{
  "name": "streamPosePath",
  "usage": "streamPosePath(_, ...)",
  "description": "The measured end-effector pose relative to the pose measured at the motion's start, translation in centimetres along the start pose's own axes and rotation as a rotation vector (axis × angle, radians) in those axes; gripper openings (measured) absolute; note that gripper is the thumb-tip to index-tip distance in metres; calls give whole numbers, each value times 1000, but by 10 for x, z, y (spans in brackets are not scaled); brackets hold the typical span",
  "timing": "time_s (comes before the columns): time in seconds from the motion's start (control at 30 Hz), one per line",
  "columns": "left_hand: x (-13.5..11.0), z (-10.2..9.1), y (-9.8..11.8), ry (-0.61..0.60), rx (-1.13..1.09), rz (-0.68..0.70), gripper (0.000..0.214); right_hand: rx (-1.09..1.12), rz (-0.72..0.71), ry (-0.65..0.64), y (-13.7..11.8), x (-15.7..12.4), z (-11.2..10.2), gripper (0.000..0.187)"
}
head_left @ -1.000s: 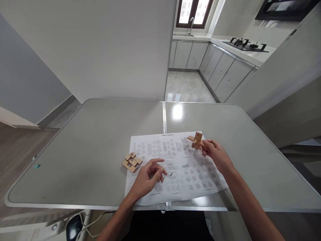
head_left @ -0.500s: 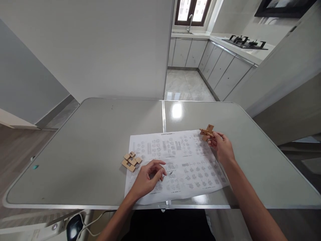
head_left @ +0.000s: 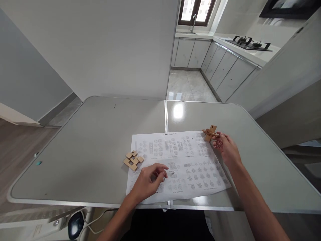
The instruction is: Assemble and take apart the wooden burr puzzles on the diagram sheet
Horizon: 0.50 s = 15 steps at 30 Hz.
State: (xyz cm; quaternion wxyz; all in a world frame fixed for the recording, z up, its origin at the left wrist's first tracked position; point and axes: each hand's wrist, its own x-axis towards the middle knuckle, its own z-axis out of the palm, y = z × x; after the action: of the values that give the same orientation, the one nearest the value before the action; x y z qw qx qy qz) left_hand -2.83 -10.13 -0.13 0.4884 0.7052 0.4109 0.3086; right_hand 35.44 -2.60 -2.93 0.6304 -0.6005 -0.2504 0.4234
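My right hand (head_left: 227, 149) pinches a small wooden cross-shaped puzzle piece (head_left: 210, 132) at the far right corner of a printed instruction sheet (head_left: 178, 164). My left hand (head_left: 149, 180) rests on the sheet's near left part with fingers curled loosely and the index finger stretched forward; it holds nothing I can see. A flat cluster of interlocked wooden blocks (head_left: 132, 159) lies at the sheet's left edge, just beyond my left hand.
The sheet lies on a grey folding table (head_left: 95, 144) with a metal seam down the middle. A white partition wall stands behind it. A kitchen with cabinets, sink and stove opens at the back right. Cables and a power strip (head_left: 57, 222) lie on the floor below left.
My right hand carried the wooden cross piece from over the sheet's upper middle to its far right corner. My left hand stayed on the sheet.
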Motion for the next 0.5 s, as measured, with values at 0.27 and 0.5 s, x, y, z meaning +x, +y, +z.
streamPosePath(0.27, -31, -29, -14, 601, 702, 147, 26, -253, -160, -87, 3, -89, 11, 53)
streamPosePath(0.5, -32, -48, -35, 633, 806, -174, 80, -366, -61, -290, 16, -147, 28, 44)
